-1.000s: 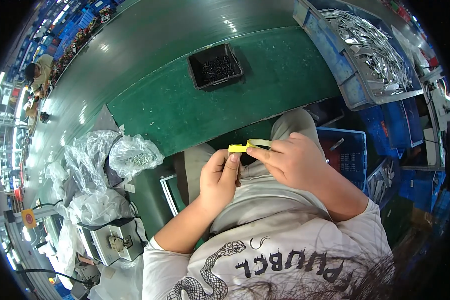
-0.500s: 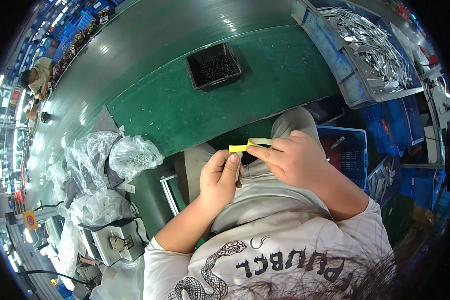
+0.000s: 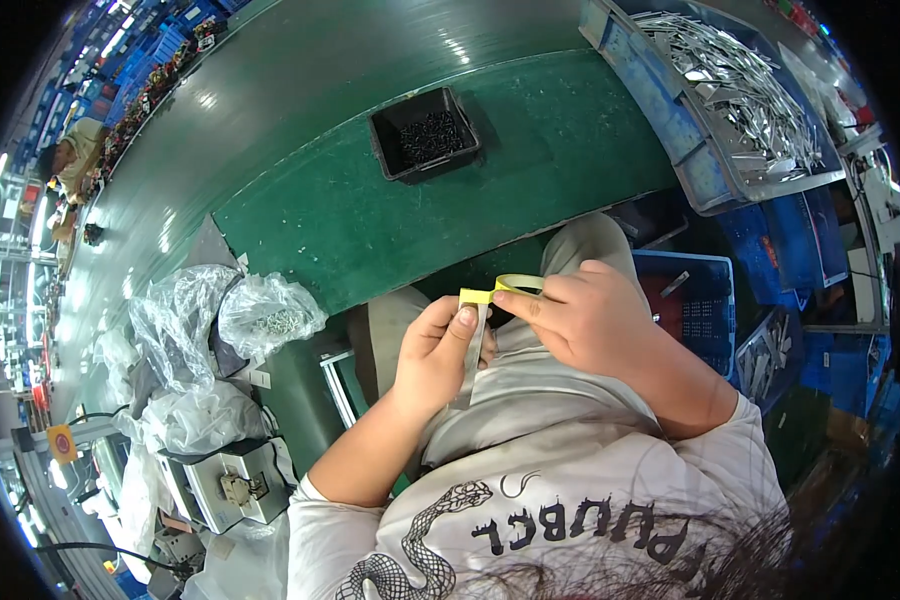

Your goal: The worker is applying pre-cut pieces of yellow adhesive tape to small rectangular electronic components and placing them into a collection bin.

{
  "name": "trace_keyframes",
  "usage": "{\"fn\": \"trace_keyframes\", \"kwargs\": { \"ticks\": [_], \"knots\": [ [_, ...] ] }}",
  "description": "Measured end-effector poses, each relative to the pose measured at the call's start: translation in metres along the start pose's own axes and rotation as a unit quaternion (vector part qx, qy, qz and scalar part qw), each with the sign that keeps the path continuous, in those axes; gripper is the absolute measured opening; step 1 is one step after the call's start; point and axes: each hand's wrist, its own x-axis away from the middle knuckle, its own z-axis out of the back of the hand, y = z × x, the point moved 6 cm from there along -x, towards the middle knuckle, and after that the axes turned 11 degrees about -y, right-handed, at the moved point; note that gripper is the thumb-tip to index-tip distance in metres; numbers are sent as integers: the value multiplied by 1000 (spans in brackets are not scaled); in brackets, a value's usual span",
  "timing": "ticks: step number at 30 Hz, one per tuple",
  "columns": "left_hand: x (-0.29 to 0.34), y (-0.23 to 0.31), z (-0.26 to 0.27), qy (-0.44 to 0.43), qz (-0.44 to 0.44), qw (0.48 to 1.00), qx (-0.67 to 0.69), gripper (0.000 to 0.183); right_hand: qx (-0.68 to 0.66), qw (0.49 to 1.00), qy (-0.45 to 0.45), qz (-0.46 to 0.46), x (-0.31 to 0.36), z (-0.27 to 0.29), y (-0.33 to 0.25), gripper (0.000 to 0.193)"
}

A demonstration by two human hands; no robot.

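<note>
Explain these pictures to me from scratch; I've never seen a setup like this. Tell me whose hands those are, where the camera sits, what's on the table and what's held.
There is no machine at work here: these are a person's own bare hands. The view is from the left of two cameras worn on the head, looking down; its fisheye lens bends straight edges.

The left hand grips a thin pale strip. The right hand holds a loop of yellow tape, whose end lies at the strip's top.

On the green table sits a black tray of small dark pieces. To the right, a blue bin holds many shiny strips; to the left are clear plastic bags.
</note>
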Motion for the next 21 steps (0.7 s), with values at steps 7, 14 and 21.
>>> {"fn": "trace_keyframes", "kwargs": {
  "ticks": [7, 14, 21],
  "knots": [
    [0, -10, 7, 59, 97, 993, -29, 25, 13, 1000, -7, -5, 2, -8, 2, 36],
    [2, -2, 1, 72, 76, 987, -120, 33, -21, 1000, -12, 8, 0, -5, -4, 41],
    [5, 1, 1, 63, -44, 992, -101, 30, -16, 999, 19, 34, 1, 0, -7, 42]
  ]
}}
